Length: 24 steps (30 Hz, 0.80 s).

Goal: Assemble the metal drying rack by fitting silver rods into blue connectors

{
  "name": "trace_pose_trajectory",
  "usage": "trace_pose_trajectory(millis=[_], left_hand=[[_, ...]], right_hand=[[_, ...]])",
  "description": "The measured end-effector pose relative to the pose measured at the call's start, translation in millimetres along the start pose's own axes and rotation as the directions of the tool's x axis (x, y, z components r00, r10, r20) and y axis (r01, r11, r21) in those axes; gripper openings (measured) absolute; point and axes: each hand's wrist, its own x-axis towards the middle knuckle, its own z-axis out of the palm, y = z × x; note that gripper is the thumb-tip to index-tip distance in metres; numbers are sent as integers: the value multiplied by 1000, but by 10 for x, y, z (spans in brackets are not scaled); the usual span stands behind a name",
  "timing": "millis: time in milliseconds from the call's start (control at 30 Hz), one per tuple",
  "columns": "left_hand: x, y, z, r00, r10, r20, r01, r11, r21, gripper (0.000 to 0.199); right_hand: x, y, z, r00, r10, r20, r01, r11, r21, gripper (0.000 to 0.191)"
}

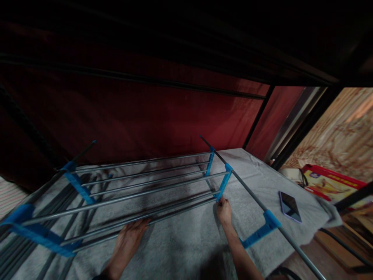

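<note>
A partly assembled rack of grey metal tubes joined by blue plastic brackets rests on its side on a grey cloth. My left hand has its fingers curled over the lowest front metal tube, near its middle. At the lower end of a right-hand blue bracket, where the tube meets it, my right hand grips with bent fingers. The fingertips of both hands are partly hidden. A long side pole slants down to the lower right, carrying another blue bracket with no tubes in it.
Loose grey tubes lie in a bundle at the left. A phone sits on the cloth at the right. Beyond it are a red and yellow box and a dark metal frame post. A red panel stands behind.
</note>
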Motion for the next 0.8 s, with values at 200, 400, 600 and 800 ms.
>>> trace_pose_trajectory(millis=[200, 400, 600, 800], left_hand=[[-27, 28, -9, 999, 34, 6, -34, 997, 67, 49], [-24, 40, 23, 999, 50, 3, -51, 995, 80, 49], [-31, 126, -1, 999, 28, 18, -30, 997, 74, 49], [-65, 241, -82, 996, 65, -66, -61, 996, 58, 45]], right_hand=[[-5, 4, 16, 1000, -2, -6, 2, 1000, -25, 19], [-31, 1, 42, 1000, 9, -4, -10, 998, -62, 19], [-52, -4, 68, 999, 34, -5, -34, 995, -93, 24], [-5, -34, -36, 998, 9, 62, -6, 999, -41, 28]])
